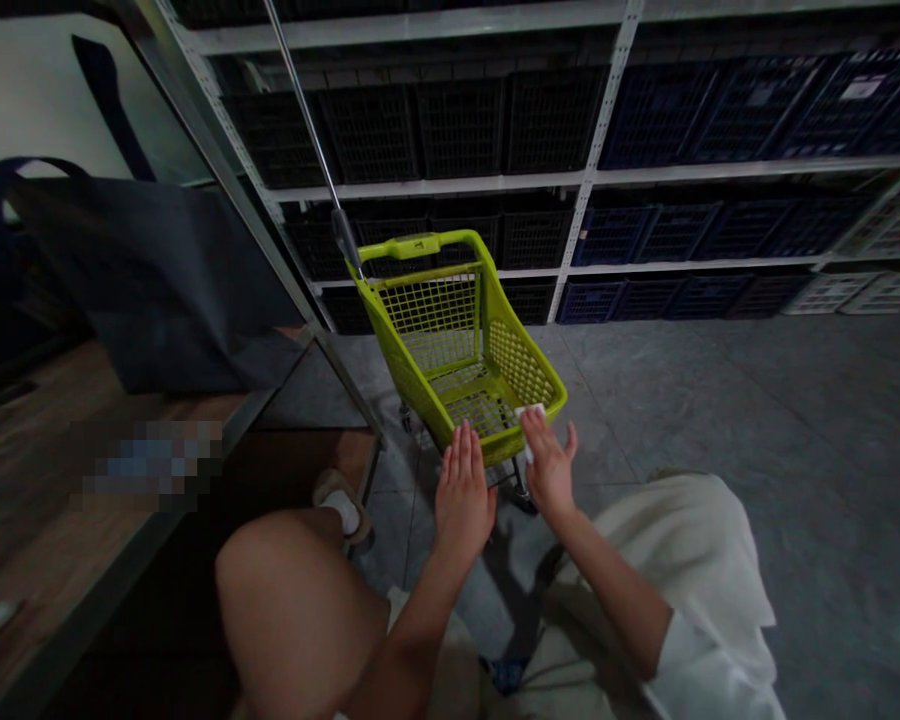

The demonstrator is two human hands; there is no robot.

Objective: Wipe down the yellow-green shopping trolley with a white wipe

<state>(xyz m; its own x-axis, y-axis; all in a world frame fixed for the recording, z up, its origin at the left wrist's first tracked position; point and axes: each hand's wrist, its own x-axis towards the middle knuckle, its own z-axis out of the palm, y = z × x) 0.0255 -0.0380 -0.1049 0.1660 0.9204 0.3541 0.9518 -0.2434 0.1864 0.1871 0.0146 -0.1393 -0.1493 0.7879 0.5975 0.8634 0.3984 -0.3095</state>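
Note:
A lime-green small shopping cart (525,345) stands upright on the floor just ahead of my knees, its basket holding nothing that I can see. My left hand (463,495) lies with straight fingers against the near end of the basket, fingertips at the rim. At the near right corner of that rim, my right hand (549,462) presses a folded white cloth (531,411) under its fingers, thumb held apart. Whether the cloth is paper or fabric I cannot tell. A thin metal pole (304,105) rises from the cart's handle end.
Metal shelving (589,185) with rows of dark plastic crates (461,125) stands behind the cart. On the left is a wooden-topped table (67,400) bearing a large dark bag (187,290). Grey tiled floor (690,400) stretches to the right.

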